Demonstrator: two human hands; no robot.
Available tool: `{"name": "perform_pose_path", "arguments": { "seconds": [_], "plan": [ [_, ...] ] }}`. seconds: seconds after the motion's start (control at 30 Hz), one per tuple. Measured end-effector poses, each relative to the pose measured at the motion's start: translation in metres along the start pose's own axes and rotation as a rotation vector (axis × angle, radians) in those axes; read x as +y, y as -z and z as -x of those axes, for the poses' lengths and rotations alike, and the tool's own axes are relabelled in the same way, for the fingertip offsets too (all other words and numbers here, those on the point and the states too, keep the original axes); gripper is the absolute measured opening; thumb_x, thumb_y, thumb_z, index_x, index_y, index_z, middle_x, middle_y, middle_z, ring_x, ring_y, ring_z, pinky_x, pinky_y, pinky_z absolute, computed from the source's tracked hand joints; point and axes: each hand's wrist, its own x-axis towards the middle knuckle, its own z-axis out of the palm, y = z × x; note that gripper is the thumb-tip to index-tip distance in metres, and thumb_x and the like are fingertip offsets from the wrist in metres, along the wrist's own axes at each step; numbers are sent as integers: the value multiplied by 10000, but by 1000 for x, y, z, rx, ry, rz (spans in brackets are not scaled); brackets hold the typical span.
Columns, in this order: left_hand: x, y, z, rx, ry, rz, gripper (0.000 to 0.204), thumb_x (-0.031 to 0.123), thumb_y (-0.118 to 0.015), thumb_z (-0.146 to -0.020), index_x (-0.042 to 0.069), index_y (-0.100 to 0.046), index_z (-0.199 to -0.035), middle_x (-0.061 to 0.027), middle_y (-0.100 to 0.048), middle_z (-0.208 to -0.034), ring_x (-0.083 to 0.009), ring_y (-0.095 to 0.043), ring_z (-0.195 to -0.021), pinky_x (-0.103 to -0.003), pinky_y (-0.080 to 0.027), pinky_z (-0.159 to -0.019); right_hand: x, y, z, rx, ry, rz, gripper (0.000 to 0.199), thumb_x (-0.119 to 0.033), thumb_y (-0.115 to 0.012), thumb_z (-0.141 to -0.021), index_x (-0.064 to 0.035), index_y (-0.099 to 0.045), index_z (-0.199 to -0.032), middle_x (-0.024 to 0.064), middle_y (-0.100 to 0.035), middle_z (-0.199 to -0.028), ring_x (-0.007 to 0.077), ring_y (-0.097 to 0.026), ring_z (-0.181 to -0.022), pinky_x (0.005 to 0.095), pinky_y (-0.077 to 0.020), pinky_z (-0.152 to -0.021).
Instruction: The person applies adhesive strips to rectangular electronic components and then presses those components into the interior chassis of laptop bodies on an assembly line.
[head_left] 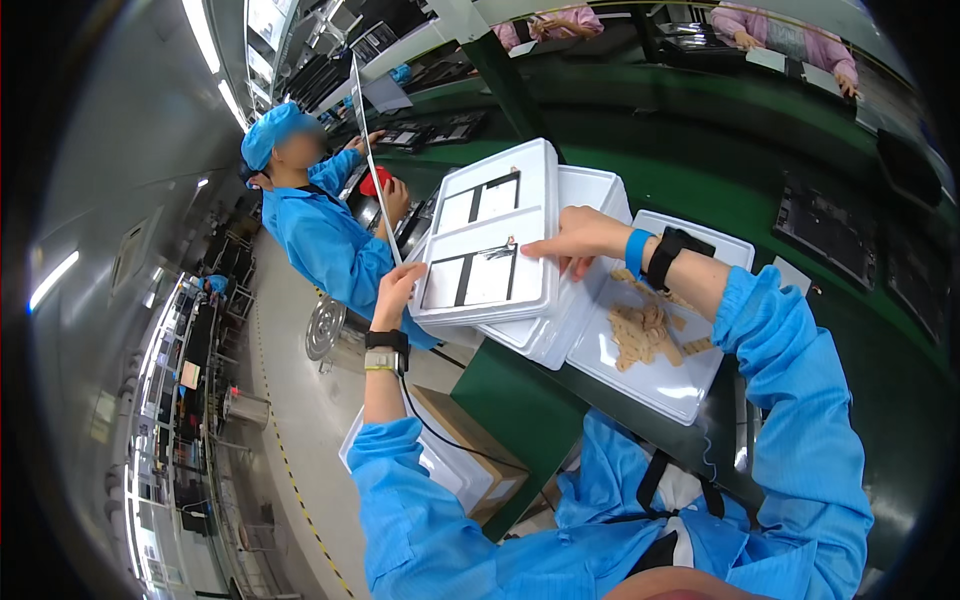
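Tray: white, two-compartment, held tilted above and against a stack [552, 345] of white trays at the tabletop [530, 400] edge. The tray [548, 190] carries two flat black-and-white packs, one per compartment: upper pack [483, 205] and lower pack [487, 278].

Left hand [398, 293]: fingers grasping the tray's left edge, near the lower pack. A black wristband [386, 341] is worn, with a dark cord [440, 436] running from it.

Right hand [582, 238]: at the tray's right rim. One finger reaches inward over the rim, its tip just beside the lower pack; others curl outside the wall. Whether they clench the rim cannot be told. A blue band [637, 251] and a black strap [668, 262] are on this wrist.

Right of the stack, a shallow tray [695, 385] holds crumpled tan pieces [643, 330]. Below the tabletop, a carton [450, 420] stands beside another white container [447, 478]. A co-worker [325, 240] in blue sits at left, one hand at a red item [376, 181].
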Motion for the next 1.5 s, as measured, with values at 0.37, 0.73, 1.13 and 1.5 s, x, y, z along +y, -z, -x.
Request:
{"name": "perform_pose_path", "arguments": {
  "seconds": [0.37,0.73,1.13,1.5],
  "plan": [
    [24,-88,31,589,-686,-556,310,305,-763,-902,81,-754,-1116,-231,-646,-1220,-427,-615,-1133,-484,-489,-990,-84,1,213,560,1015,533,309,-295,-829,-843,-35,-662,-845,36,-641,-692,193,-620,-564,295,-444,-532],
    [8,-77,-9,464,-667,-570,306,289,-748,-935,68,-769,-1145,-213,-684,-1156,-365,-607,-1145,-429,-470,-1030,-9,29,341,47,748,569,516,-461,-860,-824,-46,-713,-1093,110,-694,-1066,247,-672,-863,366,-506,-730],
    [2,-68,9,449,-619,-574,308,305,-704,-992,89,-755,-1205,-217,-653,-1234,-356,-613,-1168,-413,-467,-1034,57,30,472,798,820,588,557,-482,-816,-880,-66,-707,-1234,122,-646,-1298,261,-665,-1035,367,-503,-800],
    [11,-60,-8,489,-639,-579,313,263,-708,-993,38,-731,-1209,-228,-626,-1257,-369,-623,-1159,-423,-478,-1033,76,189,473,1479,615,611,569,-479,-781,-920,-87,-692,-1324,137,-620,-1416,275,-657,-1132,379,-501,-843]
  ]
}}
